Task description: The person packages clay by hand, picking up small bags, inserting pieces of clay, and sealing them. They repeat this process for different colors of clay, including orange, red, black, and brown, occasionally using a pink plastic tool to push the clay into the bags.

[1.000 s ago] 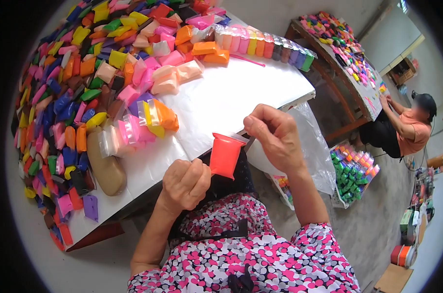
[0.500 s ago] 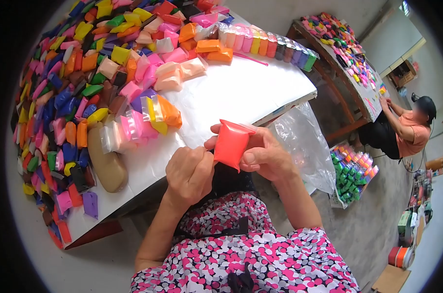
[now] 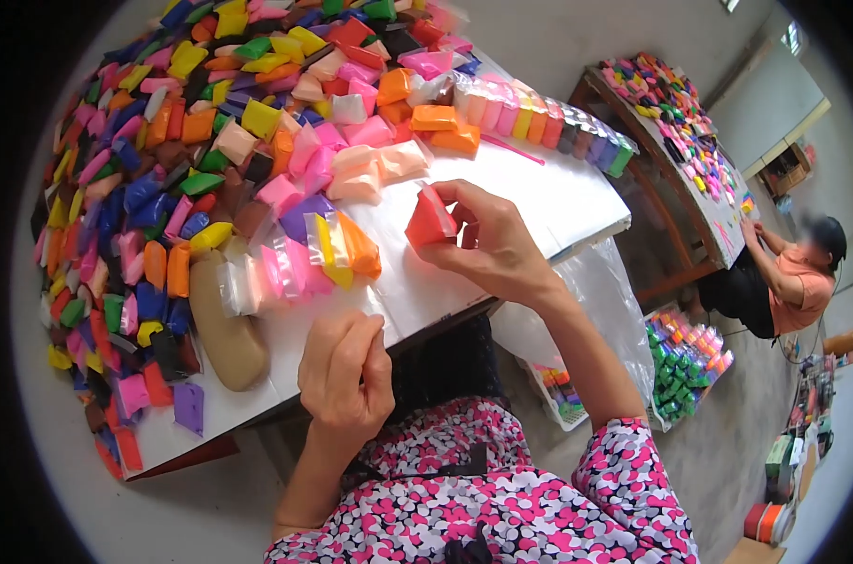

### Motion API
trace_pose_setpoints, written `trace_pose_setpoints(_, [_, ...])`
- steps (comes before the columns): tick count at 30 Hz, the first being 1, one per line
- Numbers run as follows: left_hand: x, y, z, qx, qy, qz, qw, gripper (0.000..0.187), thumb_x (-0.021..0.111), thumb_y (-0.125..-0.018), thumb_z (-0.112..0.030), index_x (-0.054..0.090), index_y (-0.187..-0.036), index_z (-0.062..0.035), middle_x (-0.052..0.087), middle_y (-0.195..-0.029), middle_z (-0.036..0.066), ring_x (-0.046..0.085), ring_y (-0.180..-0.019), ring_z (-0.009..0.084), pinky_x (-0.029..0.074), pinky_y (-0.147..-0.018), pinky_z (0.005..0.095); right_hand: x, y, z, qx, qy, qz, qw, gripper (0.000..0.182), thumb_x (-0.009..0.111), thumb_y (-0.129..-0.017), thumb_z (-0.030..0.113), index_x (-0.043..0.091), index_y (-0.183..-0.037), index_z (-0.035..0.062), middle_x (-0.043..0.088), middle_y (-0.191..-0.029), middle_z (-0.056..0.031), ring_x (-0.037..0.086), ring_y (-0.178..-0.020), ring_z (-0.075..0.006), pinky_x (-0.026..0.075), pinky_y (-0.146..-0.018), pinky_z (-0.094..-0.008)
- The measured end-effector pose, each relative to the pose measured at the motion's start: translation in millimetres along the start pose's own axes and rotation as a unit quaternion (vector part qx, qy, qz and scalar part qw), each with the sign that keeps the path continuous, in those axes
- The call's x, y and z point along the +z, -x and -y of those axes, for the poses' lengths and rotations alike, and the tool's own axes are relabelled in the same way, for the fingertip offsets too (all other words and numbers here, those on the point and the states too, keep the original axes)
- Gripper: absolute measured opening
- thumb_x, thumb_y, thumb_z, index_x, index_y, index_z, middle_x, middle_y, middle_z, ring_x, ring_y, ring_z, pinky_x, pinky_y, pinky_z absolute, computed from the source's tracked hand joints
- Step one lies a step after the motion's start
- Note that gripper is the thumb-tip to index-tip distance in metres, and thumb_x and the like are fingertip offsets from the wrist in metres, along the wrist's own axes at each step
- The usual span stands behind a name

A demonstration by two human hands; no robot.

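Red-orange plastic packet (image 3: pixel 430 218) being pinched in the right hand (image 3: pixel 487 242), hanging just above the white surface (image 3: pixel 501 193), right of the short row of pink, yellow and orange packets (image 3: pixel 304 258). Keeping the grip light at the edges, likely best, so as not to crush the soft filling while carrying it over. Right-hand fingers closing around the packet; left hand (image 3: pixel 344 376) curling loosely at the near edge of the surface, holding nothing visible. Sprawling beyond, far left, the multicoloured heap of packets (image 3: pixel 163 169).

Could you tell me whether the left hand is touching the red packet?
Apart: the head view shows the left hand near the table edge, while the right hand alone holds the red packet.
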State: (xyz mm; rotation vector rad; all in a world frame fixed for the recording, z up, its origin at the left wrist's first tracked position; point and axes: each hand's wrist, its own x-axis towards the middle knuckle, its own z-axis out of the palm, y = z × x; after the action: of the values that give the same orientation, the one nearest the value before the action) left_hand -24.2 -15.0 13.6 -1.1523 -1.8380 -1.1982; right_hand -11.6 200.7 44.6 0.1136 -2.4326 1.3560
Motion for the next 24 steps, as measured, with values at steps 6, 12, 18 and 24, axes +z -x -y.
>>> trace_pose_setpoints(6, [-8, -2, 6, -0.018, -0.025, -0.006, 1.000, 0.022, 0.064, -0.080, 0.011, 0.062, -0.101, 0.0043, 0.062, -0.088, 0.017, 0.062, -0.075, 0.0314, 0.051, -0.066, 0.0371, 25, -27, -12, -0.070, 0.066, 0.014, 0.995, 0.047, 0.075, -0.073, 0.007, 0.058, -0.117, -0.0012, 0.063, -0.094, -0.0101, 0.062, -0.071, -0.0172, 0.051, -0.068, -0.0302])
trace_pose_setpoints(12, [-13, -8, 12, -0.029, -0.046, -0.008, 0.998, 0.022, 0.064, -0.080, 0.010, 0.062, -0.101, 0.0036, 0.062, -0.090, 0.016, 0.061, -0.076, 0.0310, 0.051, -0.068, 0.0374, 32, -31, -16, -0.063, 0.103, 0.056, 0.991, 0.045, 0.074, -0.073, 0.007, 0.059, -0.114, -0.0017, 0.062, -0.091, -0.0143, 0.064, -0.072, -0.0237, 0.052, -0.069, -0.0344])
trace_pose_setpoints(18, [-12, -9, 14, -0.033, -0.051, 0.012, 0.998, 0.020, 0.060, -0.086, 0.009, 0.061, -0.104, 0.0021, 0.062, -0.098, 0.015, 0.060, -0.085, 0.0303, 0.049, -0.078, 0.0374, 28, -29, -13, -0.072, 0.111, 0.072, 0.989, 0.037, 0.074, -0.074, 0.013, 0.058, -0.104, -0.0020, 0.060, -0.089, -0.0178, 0.061, -0.078, -0.0316, 0.050, -0.071, -0.0398])
trace_pose_setpoints(24, [-7, -14, 16, -0.009, -0.144, 0.069, 0.987, 0.029, 0.066, -0.081, 0.005, 0.062, -0.109, -0.0012, 0.063, -0.109, 0.013, 0.056, -0.096, 0.0309, 0.045, -0.085, 0.0401, 27, -25, -13, -0.061, 0.089, 0.083, 0.991, 0.038, 0.072, -0.075, 0.013, 0.059, -0.107, -0.0024, 0.059, -0.091, -0.0189, 0.060, -0.081, -0.0340, 0.049, -0.073, -0.0418])
